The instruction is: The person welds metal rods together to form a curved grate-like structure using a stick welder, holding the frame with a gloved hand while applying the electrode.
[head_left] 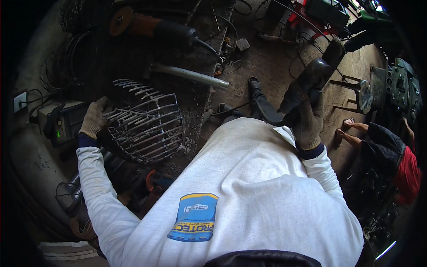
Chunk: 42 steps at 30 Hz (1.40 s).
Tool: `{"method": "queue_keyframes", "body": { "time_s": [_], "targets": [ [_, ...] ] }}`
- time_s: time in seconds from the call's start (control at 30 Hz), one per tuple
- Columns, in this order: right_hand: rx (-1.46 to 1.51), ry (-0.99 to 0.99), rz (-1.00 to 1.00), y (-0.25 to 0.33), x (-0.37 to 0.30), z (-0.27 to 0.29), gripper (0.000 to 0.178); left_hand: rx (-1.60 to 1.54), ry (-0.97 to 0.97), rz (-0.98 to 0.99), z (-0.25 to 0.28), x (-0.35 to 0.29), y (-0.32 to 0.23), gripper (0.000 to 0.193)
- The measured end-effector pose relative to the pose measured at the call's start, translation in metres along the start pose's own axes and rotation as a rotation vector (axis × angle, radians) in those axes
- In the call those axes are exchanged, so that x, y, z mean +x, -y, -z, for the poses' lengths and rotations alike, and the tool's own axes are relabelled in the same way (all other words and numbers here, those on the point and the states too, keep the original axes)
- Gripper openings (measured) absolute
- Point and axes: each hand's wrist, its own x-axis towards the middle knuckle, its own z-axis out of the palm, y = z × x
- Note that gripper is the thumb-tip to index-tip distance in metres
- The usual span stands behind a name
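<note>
My left hand point(96, 116), in a dirty knitted glove, is closed on the left edge of a curved metal rod grate point(153, 127). The grate is made of many thin bars and lies tilted on a dark work table point(189, 100). On the right, my gloved right hand point(308, 120) is wrapped round a long, bulky dark tool point(307, 80), held up beside my body and away from the grate. Shadow hides the tool's exact kind.
Beyond the grate lie a metal pipe point(191, 75) and an orange-and-black angle grinder point(153, 29). A box with a green display point(60, 122) stands at left. A metal stool point(364, 97), a green machine point(404, 84) and a crouching person in red point(407, 173) are at right.
</note>
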Motion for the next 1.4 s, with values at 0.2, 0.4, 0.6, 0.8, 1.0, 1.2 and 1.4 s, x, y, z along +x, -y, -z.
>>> {"method": "queue_keyframes", "body": {
  "time_s": [0.2, 0.4, 0.6, 0.8, 1.0, 1.2, 1.4],
  "targets": [
    [0.026, 0.037, -0.017, 0.003, -0.001, 0.001, 0.036, -0.448, -0.291, 0.248, -0.015, -0.024, 0.014, 0.013],
    [-0.048, 0.091, -0.037, 0.01, -0.002, 0.001, 0.04, -0.748, -0.442, 0.338, -0.013, -0.057, 0.005, 0.018],
    [0.017, 0.245, -0.096, 0.019, 0.016, -0.003, 0.043, -0.887, -0.707, 0.274, -0.014, -0.108, -0.035, 0.02],
    [0.055, 0.448, -0.197, 0.014, 0.049, 0.02, 0.049, -0.814, -0.849, 0.367, -0.024, -0.16, -0.119, 0.031],
    [-0.093, 0.517, -0.198, 0.04, 0.086, 0.066, 0.051, -0.898, -0.894, 0.653, -0.013, -0.171, -0.243, 0.039],
    [-0.229, 0.608, -0.237, 0.05, 0.115, 0.097, 0.06, -1.129, -0.399, 0.448, -0.02, -0.078, -0.408, 0.019],
    [-0.44, 0.767, -0.165, 0.075, 0.136, 0.117, 0.067, -1.13, -0.188, 0.184, -0.037, 0.025, -0.527, 0.014]
  ]
}}
